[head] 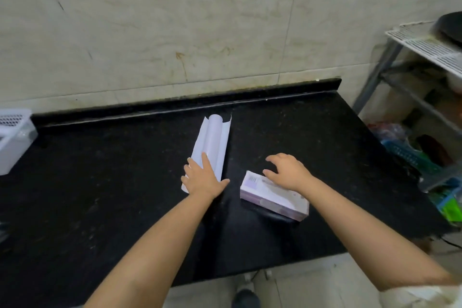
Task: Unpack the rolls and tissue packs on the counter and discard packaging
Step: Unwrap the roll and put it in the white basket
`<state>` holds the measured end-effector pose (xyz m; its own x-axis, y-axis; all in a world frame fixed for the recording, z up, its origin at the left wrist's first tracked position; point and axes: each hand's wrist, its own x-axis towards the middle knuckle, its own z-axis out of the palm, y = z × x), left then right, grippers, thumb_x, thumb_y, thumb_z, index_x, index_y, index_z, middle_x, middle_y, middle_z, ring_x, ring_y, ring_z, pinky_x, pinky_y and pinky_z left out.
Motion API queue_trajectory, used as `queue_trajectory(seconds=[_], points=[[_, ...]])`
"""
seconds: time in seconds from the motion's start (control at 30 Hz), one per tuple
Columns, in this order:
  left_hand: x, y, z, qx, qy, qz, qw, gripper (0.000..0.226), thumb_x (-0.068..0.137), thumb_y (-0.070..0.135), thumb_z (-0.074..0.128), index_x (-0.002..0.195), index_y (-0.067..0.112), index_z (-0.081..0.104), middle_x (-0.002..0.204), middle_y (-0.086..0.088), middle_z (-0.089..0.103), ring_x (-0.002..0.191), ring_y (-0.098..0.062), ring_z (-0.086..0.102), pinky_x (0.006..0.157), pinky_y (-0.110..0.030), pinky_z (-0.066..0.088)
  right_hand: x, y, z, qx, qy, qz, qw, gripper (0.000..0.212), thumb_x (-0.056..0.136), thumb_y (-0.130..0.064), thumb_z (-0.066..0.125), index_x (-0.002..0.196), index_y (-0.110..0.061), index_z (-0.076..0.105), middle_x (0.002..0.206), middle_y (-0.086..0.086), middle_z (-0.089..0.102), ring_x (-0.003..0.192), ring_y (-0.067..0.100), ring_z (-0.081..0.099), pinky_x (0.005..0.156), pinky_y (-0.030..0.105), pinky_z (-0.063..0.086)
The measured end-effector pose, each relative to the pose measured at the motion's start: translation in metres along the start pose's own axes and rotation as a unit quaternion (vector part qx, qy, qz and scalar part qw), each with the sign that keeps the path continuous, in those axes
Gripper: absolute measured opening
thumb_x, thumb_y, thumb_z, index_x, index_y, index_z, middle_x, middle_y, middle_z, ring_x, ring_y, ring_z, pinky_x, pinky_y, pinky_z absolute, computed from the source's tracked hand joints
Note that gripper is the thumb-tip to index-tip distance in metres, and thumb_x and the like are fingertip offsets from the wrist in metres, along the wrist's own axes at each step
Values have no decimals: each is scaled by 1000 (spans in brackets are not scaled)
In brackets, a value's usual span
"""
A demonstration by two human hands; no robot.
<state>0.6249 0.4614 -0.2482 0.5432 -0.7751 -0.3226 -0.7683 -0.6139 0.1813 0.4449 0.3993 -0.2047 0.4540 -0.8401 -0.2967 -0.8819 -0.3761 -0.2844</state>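
Note:
A long white roll (212, 140) lies on the black counter (100, 182), cradled in an opened white wrapper that flares on both sides. My left hand (203, 177) rests flat on the roll's near end, fingers spread. To the right lies a pale purple tissue pack (273, 195) with a barcode on its left end. My right hand (287, 170) hovers over the pack's far edge with fingers spread and curled, touching its top; it grips nothing.
A white slotted plastic basket (13, 137) stands at the counter's left end. A metal rack (425, 97) with a white wire shelf, a dark pan and coloured bags stands right of the counter. The tiled wall rises behind.

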Motion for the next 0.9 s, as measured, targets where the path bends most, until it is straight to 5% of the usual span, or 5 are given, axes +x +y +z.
queue_trajectory(seconds=[0.17, 0.37, 0.57, 0.9], points=[[46, 6, 5, 22, -53, -58, 997, 104, 77, 60, 59, 149, 17, -4, 155, -23, 6, 140, -40, 19, 115, -51, 17, 50, 1, -6, -3, -18, 1, 1000, 51, 90, -34, 49, 137, -16, 39, 142, 8, 44, 129, 24, 42, 106, 39, 40], [67, 1, 7, -76, -25, -92, 993, 99, 76, 41, 69, 147, 9, 8, 140, -18, 37, 129, -33, 37, 105, -42, 35, 85, 5, 3, 16, -68, -21, 997, 48, 92, -31, 48, 136, -16, 40, 142, 8, 44, 129, 23, 42, 105, 35, 39], [74, -6, 10, -86, -33, -82, 992, 64, 81, 47, 63, 124, 4, 45, 129, -17, 47, 121, -32, 45, 95, -39, 44, 104, 4, 8, 49, -96, -82, 991, 51, 92, -24, 48, 140, -13, 33, 144, 10, 40, 130, 23, 40, 106, 29, 34], [49, -22, 15, -15, 90, -106, 990, 42, 86, 41, 57, 113, 10, 49, 112, -8, 64, 107, -26, 52, 90, -34, 36, 128, -14, 14, 73, -104, -185, 974, 55, 91, -20, 52, 141, -13, 30, 141, 12, 44, 128, 23, 43, 105, 29, 35]])
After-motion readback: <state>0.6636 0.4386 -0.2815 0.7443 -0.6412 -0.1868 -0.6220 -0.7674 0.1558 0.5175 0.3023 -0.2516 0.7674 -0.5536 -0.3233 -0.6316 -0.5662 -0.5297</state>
